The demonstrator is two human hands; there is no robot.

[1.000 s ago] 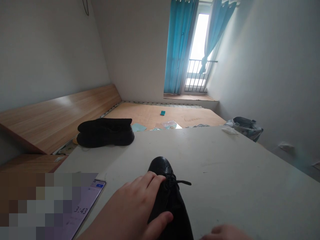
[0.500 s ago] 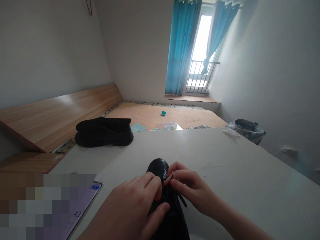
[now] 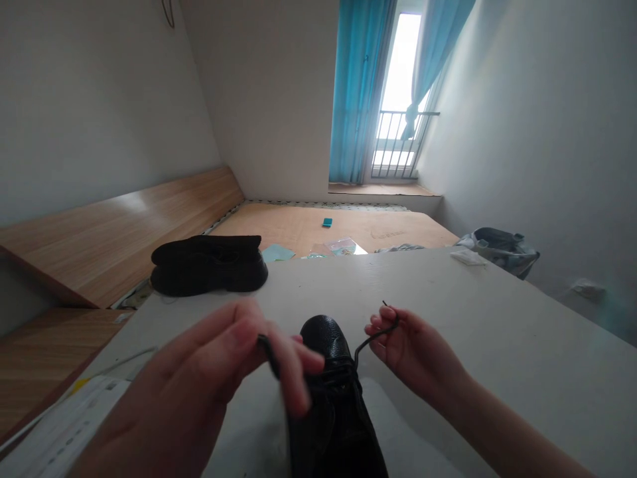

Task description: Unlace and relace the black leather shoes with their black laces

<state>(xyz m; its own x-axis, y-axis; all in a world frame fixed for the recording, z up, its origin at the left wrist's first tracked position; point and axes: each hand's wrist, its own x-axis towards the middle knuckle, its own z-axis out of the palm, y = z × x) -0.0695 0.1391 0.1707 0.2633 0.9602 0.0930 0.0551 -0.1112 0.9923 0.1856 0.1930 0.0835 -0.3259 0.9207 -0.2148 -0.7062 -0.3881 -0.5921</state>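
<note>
A black leather lace-up shoe (image 3: 332,398) lies on the white table (image 3: 472,332) right in front of me, toe pointing away. My left hand (image 3: 219,365) is raised over its left side, fingers pinched on one end of the black shoelace (image 3: 271,355). On the shoe's right, my right hand (image 3: 413,345) pinches the other lace end (image 3: 375,335), which is drawn up and outward from the eyelets. A second black shoe (image 3: 209,264) rests on its sole at the table's far left corner.
White papers (image 3: 70,425) lie at the near left of the table, and a small white wad (image 3: 468,257) at its far right edge. Beyond are a wooden bed platform (image 3: 343,229) with small packets, a grey bag (image 3: 502,247) by the right wall, and blue curtains (image 3: 355,93).
Both hands have lifted off the shoe and moved apart, each pulling a lace end outward. The view has shifted, and papers show at the lower left where the phone was.
</note>
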